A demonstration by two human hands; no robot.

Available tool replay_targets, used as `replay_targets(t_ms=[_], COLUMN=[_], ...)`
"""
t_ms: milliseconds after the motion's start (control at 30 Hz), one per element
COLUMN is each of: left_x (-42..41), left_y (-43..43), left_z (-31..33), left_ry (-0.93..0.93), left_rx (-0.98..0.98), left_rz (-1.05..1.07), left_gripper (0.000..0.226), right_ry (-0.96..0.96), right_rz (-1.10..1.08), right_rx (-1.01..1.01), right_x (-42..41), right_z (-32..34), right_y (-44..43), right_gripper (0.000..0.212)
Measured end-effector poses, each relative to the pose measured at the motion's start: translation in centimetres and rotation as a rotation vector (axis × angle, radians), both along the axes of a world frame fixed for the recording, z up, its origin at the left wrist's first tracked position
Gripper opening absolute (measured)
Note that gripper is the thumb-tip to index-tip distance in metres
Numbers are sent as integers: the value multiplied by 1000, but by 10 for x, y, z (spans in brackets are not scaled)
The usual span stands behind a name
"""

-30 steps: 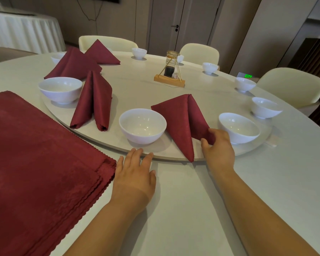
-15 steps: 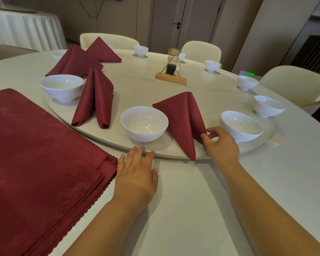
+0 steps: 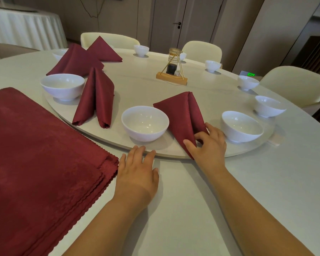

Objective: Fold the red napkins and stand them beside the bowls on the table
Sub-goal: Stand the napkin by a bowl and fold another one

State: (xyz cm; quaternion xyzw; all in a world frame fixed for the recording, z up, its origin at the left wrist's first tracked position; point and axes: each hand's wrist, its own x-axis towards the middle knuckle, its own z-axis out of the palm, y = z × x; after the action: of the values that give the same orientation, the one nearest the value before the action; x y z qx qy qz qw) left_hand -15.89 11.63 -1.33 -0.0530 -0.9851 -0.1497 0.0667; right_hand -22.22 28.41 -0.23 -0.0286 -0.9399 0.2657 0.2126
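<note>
Nearest, two bare forearms are seen reaching forward over a pale round table [image 3: 192, 209]. The left hand [image 3: 137, 172] is laid flat on the tabletop, palm down, fingers straight and slightly spread, with the fingertips [image 3: 140, 148] touching the rim of a raised turntable [image 3: 166, 154]. Just to its left, a stack of flat red napkins [image 3: 35, 154] with scalloped edges is spread on the table. The right hand [image 3: 210, 146] is curled on the lower corner of a folded red napkin [image 3: 181, 115], which is pinched between thumb and fingers. This napkin is stood on the turntable as a cone-like peak, between a near white bowl [image 3: 145, 122] on its left and a second white bowl [image 3: 242, 126] on its right; whether it touches either cannot be told. Further left, another folded napkin [image 3: 95, 97] is stood beside a third white bowl [image 3: 63, 86]. Beyond these, two more folded napkins [image 3: 76, 60] are seen close together near the far left edge. At the middle of the turntable, a small bottle [image 3: 171, 65] in a gold wire stand is set on a wooden base [image 3: 171, 79]. Around the far rim, smaller white bowls [image 3: 247, 82] are spaced, and cream chairs [image 3: 294, 84] are drawn up behind the table.
</note>
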Motion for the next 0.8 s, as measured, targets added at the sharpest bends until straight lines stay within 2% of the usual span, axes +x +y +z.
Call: replay_targets(t_ms=[300, 400, 700, 800], left_x=[-1, -2, -2, -2], left_y=[0, 0, 1, 1], left_z=[0, 0, 1, 1], left_ry=[-6, -6, -8, -12], left_rx=[-4, -4, 4, -3], left_rz=[8, 6, 11, 10], left_gripper=[50, 51, 51, 51], right_ry=[56, 40, -2, 32], right_rz=[198, 254, 303, 305], right_rx=[-108, -155, -287, -199], right_x=[-22, -23, -17, -15], right_z=[-3, 4, 5, -1], right_y=[13, 18, 32, 34], right_gripper=[6, 12, 10, 27])
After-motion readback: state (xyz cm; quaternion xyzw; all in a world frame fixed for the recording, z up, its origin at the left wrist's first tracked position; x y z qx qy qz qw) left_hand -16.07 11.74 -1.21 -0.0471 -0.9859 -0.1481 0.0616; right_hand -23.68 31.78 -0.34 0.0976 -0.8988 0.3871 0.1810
